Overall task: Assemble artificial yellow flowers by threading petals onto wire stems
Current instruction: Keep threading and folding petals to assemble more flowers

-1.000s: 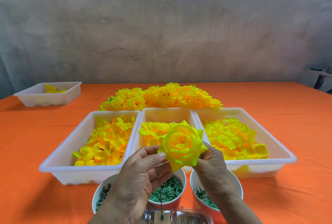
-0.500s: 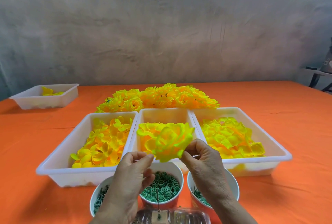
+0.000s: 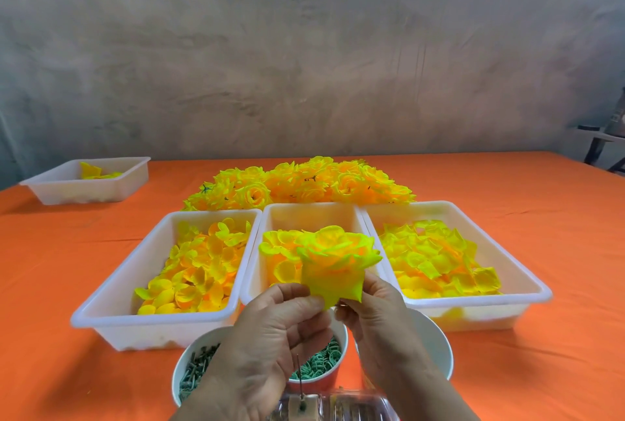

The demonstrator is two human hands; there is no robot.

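- We saw both hands raised together over the orange table (image 3: 541,234), holding one yellow flower (image 3: 334,261) between them.
- The left hand (image 3: 270,339) pinched the flower's underside between thumb and forefinger, its other fingers curled beneath.
- The right hand (image 3: 382,322) gripped the same base from the other side with bent fingertips, so that the two hands nearly touched.
- The flower stood just above both hands with its bloom tilted away from us.
- Below the left palm a thin wire (image 3: 298,371) stood upright, its foot in a small block (image 3: 302,404) inside a clear plastic box (image 3: 351,403). The palm hid its top, so we could not tell whether it reached the flower.
- Under the left hand sat a cup (image 3: 176,381) of dark green pieces and a red cup (image 3: 321,383) of green rings (image 3: 321,361); a white cup (image 3: 433,346) sat under the right wrist.
- Just beyond the hands lay three white trays side by side: the left tray (image 3: 152,332), the middle tray (image 3: 304,217) directly behind the flower, and the right tray (image 3: 473,316), each holding loose yellow petals.
- Further beyond them we noted a pile of finished flowers (image 3: 304,184).
- Far off beyond the left hand sat a small tray (image 3: 101,190) with a few petals.
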